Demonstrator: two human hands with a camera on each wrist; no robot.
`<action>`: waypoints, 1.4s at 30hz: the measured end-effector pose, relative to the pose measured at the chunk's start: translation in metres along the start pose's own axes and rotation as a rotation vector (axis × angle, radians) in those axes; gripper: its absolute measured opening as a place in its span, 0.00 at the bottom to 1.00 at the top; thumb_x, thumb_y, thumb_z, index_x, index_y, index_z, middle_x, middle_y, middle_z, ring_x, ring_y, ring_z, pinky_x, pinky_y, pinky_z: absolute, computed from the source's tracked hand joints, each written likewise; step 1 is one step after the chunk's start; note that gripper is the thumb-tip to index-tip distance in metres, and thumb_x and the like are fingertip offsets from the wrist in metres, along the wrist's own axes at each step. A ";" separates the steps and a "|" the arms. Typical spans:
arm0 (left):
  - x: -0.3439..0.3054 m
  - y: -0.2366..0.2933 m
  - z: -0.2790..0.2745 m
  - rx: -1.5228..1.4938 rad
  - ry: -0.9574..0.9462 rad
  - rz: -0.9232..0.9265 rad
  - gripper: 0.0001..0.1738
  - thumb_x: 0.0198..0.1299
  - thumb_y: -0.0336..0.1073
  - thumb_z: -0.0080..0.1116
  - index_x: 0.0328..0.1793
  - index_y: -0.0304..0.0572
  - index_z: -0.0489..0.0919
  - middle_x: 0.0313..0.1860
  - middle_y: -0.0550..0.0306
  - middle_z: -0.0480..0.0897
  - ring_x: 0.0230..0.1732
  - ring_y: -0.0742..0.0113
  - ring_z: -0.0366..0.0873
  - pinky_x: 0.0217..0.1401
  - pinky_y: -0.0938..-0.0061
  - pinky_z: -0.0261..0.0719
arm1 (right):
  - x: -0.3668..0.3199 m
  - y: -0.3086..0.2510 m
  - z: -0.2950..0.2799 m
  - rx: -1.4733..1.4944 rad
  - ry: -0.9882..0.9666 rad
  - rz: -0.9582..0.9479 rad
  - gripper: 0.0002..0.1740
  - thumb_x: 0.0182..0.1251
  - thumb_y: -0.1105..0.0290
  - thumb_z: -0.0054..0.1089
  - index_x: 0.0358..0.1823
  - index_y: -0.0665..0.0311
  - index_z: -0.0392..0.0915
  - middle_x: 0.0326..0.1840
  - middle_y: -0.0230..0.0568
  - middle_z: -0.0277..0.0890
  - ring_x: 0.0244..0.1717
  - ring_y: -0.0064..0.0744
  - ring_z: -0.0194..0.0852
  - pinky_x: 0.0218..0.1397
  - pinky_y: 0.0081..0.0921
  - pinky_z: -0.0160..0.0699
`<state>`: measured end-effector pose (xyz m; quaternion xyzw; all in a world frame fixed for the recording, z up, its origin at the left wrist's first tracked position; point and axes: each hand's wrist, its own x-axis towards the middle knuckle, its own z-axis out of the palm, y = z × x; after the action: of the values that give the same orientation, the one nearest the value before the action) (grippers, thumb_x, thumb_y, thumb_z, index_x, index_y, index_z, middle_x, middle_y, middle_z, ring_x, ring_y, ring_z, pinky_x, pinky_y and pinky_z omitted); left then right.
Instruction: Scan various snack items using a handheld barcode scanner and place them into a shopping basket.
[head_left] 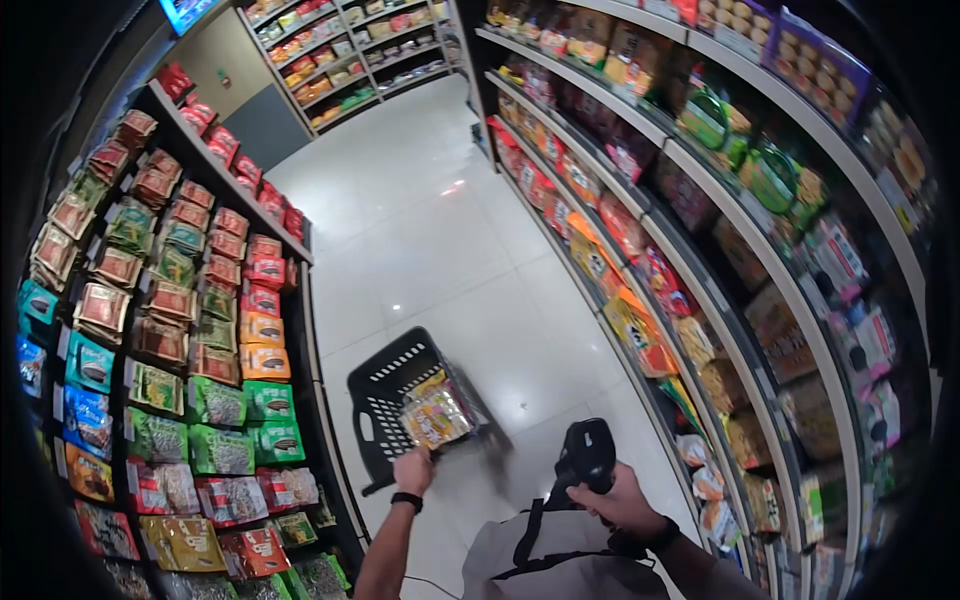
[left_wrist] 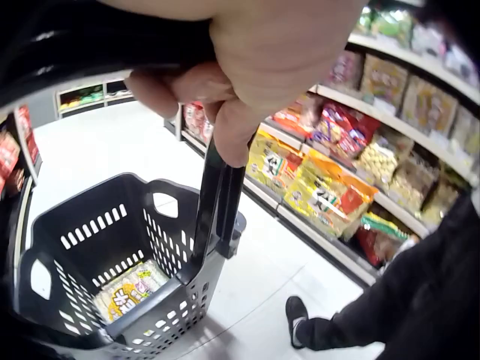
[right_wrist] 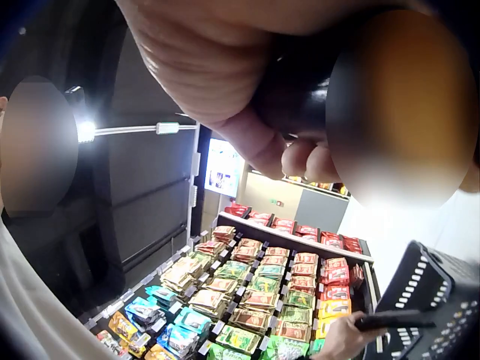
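Note:
My left hand (head_left: 413,470) grips the handle of a black plastic shopping basket (head_left: 362,400), which hangs tilted over the floor. A yellow and white snack pack (head_left: 437,412) lies at its bottom; its printed front shows in the left wrist view too. In the left wrist view the fingers curl round the black handle bar (left_wrist: 220,195). My right hand (head_left: 628,500), close to the body, holds a black handheld device (head_left: 588,450) with a rounded head, thumb over its grip. I cannot tell its exact kind.
On the left stands a sloped rack (head_left: 190,400) packed with small snack bags. Tall shelves (head_left: 700,250) of packaged food run along the right side. Between them a white tiled floor (head_left: 430,200) leads to more shelving (head_left: 350,60) at the far end.

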<state>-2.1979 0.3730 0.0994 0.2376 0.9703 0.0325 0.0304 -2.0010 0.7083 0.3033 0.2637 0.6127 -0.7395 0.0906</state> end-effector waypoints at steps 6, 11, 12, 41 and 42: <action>-0.027 -0.005 -0.027 -0.043 -0.257 -0.042 0.12 0.51 0.44 0.66 0.32 0.45 0.78 0.27 0.49 0.83 0.31 0.47 0.82 0.33 0.56 0.79 | 0.058 -0.036 -0.040 -0.056 0.155 -0.082 0.14 0.55 0.74 0.70 0.37 0.66 0.72 0.25 0.30 0.76 0.24 0.16 0.72 0.27 0.20 0.72; 0.006 -0.016 -0.066 -0.444 -0.589 -0.084 0.29 0.50 0.58 0.69 0.42 0.37 0.84 0.35 0.42 0.85 0.40 0.47 0.84 0.46 0.61 0.81 | 0.091 -0.018 -0.062 -0.086 0.269 -0.145 0.15 0.52 0.71 0.71 0.38 0.66 0.75 0.26 0.31 0.77 0.28 0.19 0.75 0.32 0.22 0.74; 0.015 -0.028 -0.068 -0.636 -0.622 -0.210 0.27 0.54 0.56 0.67 0.45 0.37 0.85 0.37 0.47 0.86 0.40 0.59 0.84 0.48 0.67 0.80 | 0.091 -0.019 -0.061 -0.101 0.279 -0.067 0.14 0.53 0.72 0.71 0.38 0.66 0.75 0.26 0.31 0.77 0.28 0.19 0.75 0.33 0.22 0.75; 0.225 -0.088 0.412 -0.009 -0.677 -0.152 0.36 0.69 0.51 0.40 0.80 0.50 0.50 0.81 0.56 0.52 0.80 0.59 0.48 0.78 0.43 0.43 | 0.176 -0.039 -0.013 -0.937 0.246 0.793 0.33 0.57 0.62 0.72 0.62 0.67 0.70 0.54 0.53 0.77 0.54 0.52 0.75 0.54 0.49 0.76; 0.242 -0.086 0.405 -0.115 -0.840 -0.170 0.35 0.69 0.50 0.39 0.80 0.52 0.51 0.81 0.57 0.52 0.80 0.60 0.48 0.77 0.40 0.40 | 0.187 -0.045 -0.003 -0.941 0.275 0.808 0.34 0.57 0.61 0.73 0.62 0.68 0.70 0.54 0.53 0.77 0.54 0.52 0.75 0.53 0.49 0.76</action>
<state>-2.4214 0.4290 -0.3216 0.1475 0.8863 -0.0154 0.4386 -2.1785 0.7572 0.2477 0.4988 0.7302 -0.2579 0.3892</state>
